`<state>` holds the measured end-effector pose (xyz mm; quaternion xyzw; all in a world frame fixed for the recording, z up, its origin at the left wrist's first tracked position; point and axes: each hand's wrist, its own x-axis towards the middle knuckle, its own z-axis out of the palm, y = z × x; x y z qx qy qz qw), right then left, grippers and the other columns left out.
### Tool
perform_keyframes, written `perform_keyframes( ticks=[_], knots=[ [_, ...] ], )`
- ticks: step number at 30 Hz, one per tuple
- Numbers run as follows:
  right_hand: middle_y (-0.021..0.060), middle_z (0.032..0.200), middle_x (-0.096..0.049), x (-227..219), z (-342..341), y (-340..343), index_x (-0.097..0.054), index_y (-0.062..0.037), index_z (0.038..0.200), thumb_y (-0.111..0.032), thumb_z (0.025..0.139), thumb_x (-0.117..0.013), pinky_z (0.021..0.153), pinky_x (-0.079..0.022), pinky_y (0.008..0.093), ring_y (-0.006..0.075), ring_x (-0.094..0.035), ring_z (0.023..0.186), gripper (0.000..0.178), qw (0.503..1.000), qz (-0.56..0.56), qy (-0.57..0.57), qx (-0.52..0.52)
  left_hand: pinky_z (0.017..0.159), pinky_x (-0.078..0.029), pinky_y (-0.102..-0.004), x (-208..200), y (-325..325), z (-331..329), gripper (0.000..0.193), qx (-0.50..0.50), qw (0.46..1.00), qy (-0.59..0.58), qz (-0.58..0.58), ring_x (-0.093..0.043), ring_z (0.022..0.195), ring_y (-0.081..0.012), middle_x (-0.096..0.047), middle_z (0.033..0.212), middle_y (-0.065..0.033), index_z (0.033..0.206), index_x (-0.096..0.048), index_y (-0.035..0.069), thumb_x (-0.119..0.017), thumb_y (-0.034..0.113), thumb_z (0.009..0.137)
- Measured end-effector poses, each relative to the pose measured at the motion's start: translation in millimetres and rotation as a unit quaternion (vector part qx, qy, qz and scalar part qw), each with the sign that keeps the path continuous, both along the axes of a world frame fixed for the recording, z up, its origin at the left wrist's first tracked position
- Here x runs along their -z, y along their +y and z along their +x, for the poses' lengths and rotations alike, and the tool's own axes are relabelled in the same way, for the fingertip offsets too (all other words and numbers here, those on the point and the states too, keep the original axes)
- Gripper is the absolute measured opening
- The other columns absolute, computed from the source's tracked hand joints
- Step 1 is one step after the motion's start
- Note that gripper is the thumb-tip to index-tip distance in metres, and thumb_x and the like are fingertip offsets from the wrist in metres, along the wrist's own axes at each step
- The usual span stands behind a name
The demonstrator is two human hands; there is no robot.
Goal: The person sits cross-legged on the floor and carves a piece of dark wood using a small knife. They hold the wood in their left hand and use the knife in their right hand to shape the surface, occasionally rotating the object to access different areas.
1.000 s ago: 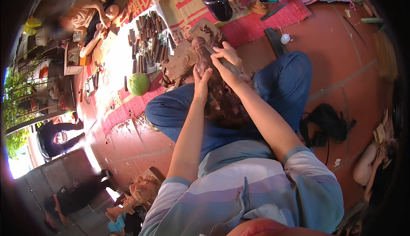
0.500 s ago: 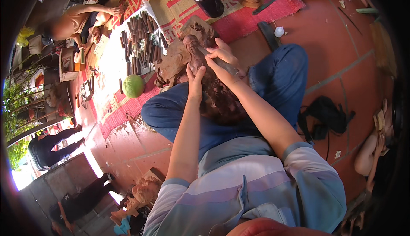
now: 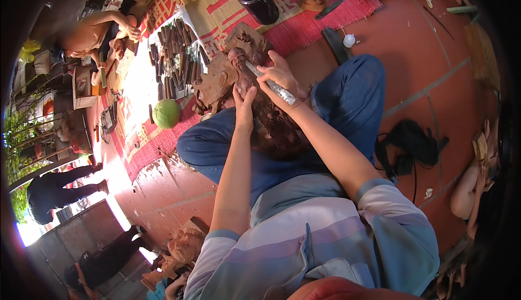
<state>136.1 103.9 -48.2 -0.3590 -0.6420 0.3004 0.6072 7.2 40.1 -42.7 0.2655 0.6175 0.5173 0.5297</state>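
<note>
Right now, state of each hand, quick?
Left hand: closed around part of the carving.
Right hand: holding the tool, pointed at the carving.

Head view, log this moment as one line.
left hand: holding dark carved figure | right hand: holding slim pale tool, tip near figure's head | nearby: dark jar, round green object, woven mat

left hand touches a carved figure, right hand a tool.
</note>
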Motion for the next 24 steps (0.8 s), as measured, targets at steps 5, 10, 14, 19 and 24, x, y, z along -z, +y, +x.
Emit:
perform_keyframes(
  ticks=[5,10,14,19,24],
  knots=[
    [0.0123,0.099,-0.07,-3.3,-3.7,6.3,-0.062,-0.006,0.078,0.002,0.072,-0.074,0.095,-0.048,0.0349,0.023,-0.068,0.093,0.015,1.0,-0.007,0.014,-0.022,0.111,-0.025,-0.0359,11.6,2.4,-7.5,0.095,-0.01,1.0,0.005,-0.011,-0.032,0.134,-0.0267,-0.03,0.147,-0.0183,0.15,-0.011,0.003,-0.071,0.034,0.084],
    [0.0131,0.096,-0.07,-3.2,-3.2,3.0,-0.062,-0.0056,0.075,0.002,0.071,-0.075,0.103,-0.041,0.0408,0.0231,-0.068,0.097,0.016,1.0,-0.006,0.022,-0.009,0.11,-0.027,-0.035,2.2,4.5,-5.6,0.093,0.002,1.0,-0.012,0.004,-0.034,0.133,-0.0254,-0.032,0.146,-0.0173,0.15,-0.011,0.003,-0.07,0.032,0.084],
    [0.0128,0.096,-0.07,0.3,-3.6,0.4,-0.062,-0.0054,0.076,0.003,0.071,-0.075,0.104,-0.04,0.0417,0.0226,-0.067,0.097,0.015,0.998,-0.023,0.048,-0.018,0.11,-0.027,-0.0344,4.5,0.5,-3.0,0.093,-0.003,1.0,-0.01,-0.011,-0.033,0.134,-0.0251,-0.031,0.147,-0.0174,0.15,-0.011,0.003,-0.07,0.032,0.085],
    [0.0098,0.099,-0.071,-2.3,-5.4,2.8,-0.063,-0.0056,0.079,0.002,0.074,-0.073,0.101,-0.042,0.0374,0.0192,-0.065,0.1,0.014,0.996,-0.048,0.069,-0.025,0.111,-0.024,-0.0347,0.7,1.1,-1.8,0.096,-0.003,1.0,0.004,-0.014,-0.03,0.136,-0.0255,-0.028,0.148,-0.0178,0.15,-0.01,0.002,-0.071,0.034,0.083],
    [0.0085,0.102,-0.07,2.6,-0.1,-1.2,-0.064,-0.0065,0.081,0.002,0.074,-0.073,0.102,-0.042,0.0358,0.0194,-0.063,0.104,0.014,0.998,-0.042,0.036,-0.009,0.111,-0.025,-0.0349,4.6,-0.1,-3.1,0.096,0.001,1.0,0.014,-0.01,-0.031,0.136,-0.0255,-0.029,0.148,-0.0178,0.15,-0.011,0.001,-0.071,0.035,0.083]
  ],
)
